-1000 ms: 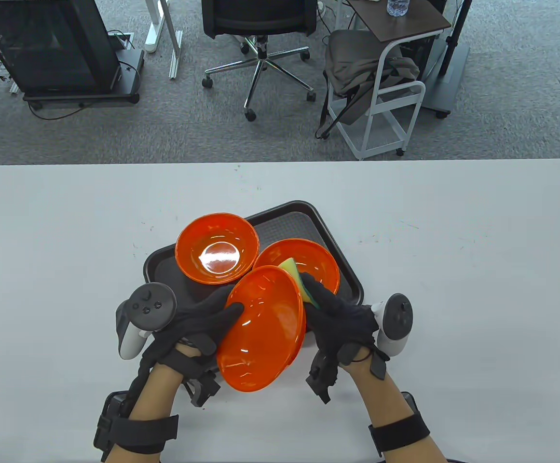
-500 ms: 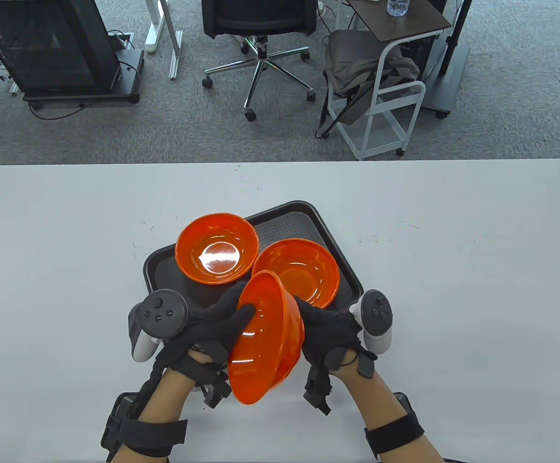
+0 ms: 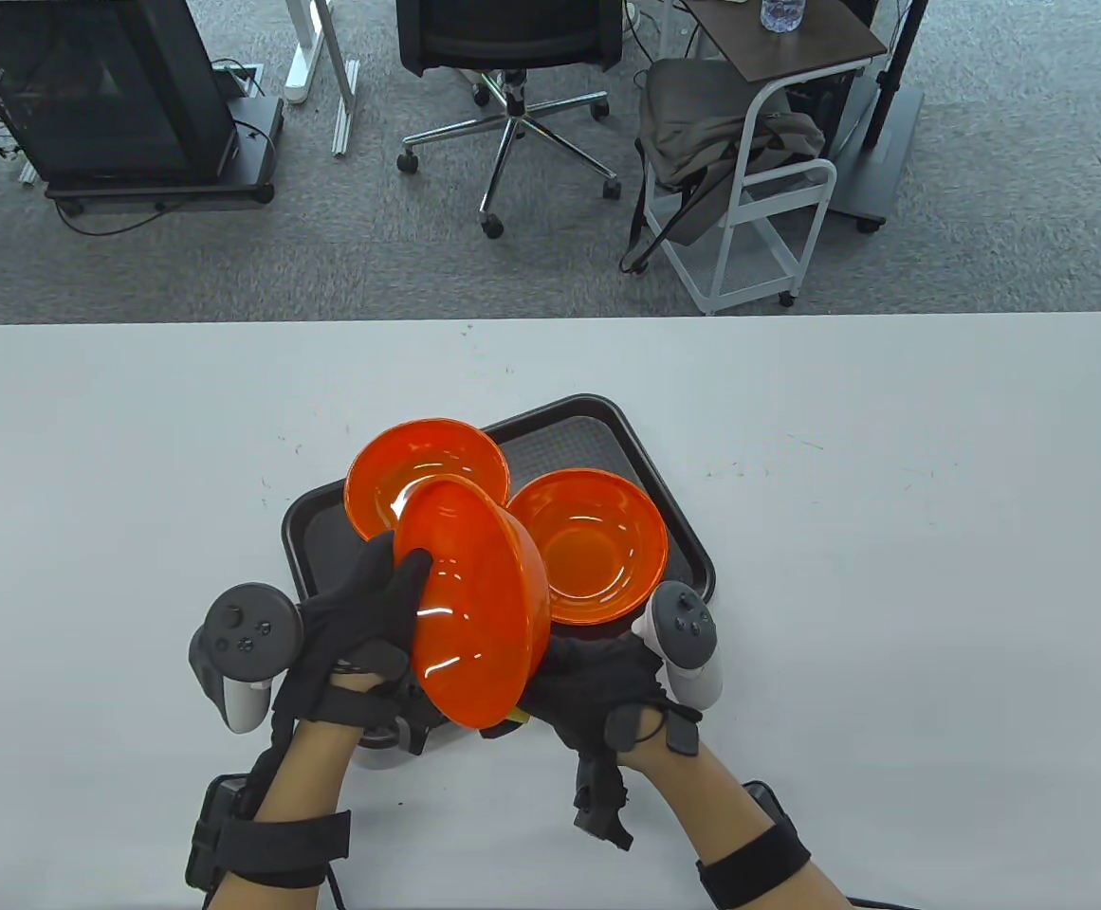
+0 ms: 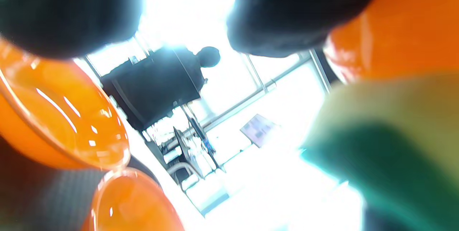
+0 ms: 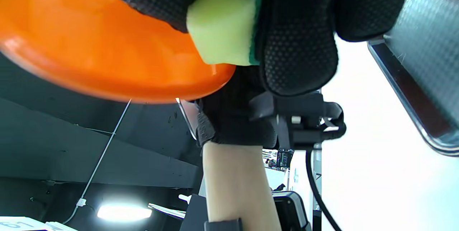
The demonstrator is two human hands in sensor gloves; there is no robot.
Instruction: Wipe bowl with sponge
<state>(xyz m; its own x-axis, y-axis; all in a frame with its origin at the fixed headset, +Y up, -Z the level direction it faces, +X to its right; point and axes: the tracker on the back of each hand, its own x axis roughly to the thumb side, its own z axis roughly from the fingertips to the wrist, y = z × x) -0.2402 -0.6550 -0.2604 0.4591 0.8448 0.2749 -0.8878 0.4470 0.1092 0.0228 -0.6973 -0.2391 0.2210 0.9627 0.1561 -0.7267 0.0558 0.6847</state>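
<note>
Table view, held bowl: the orange bowl (image 3: 474,607) is lifted off the surface (image 3: 939,531) and tipped steeply on edge, just at the near lip of the dark tray (image 3: 607,417), overlapping the tray's far-left bowl (image 3: 417,455).
Bowl axis: its rim runs roughly from 11 o'clock down to 5 o'clock; the hollow faces about 8 o'clock toward the left hand, the rounded underside about 2 o'clock.
Left hand: the left hand (image 3: 360,616) grips the rim at the bowl's 9 o'clock side, thumb laid inside the hollow, fingers clamped on it.
Right hand: the right hand (image 3: 597,682) sits at the bowl's 4 o'clock, low against the underside near the bottom edge.
Sponge: the right wrist view shows the yellow-and-green sponge (image 5: 224,19) pinched in the right hand's fingers (image 5: 297,44), yellow face against the orange wall; from above only a sliver of yellow peeps out under the bowl.
Nearer hand: both touch the bowl; the right alone carries the sponge.
Coming move, as I judge it: the sponge lies on the outer side, so wiping the hollow would need it brought round the rim toward 8 o'clock.
Other bowls: a second bowl (image 3: 597,550) rests on the tray at 2 o'clock of the held one, just beside it.
</note>
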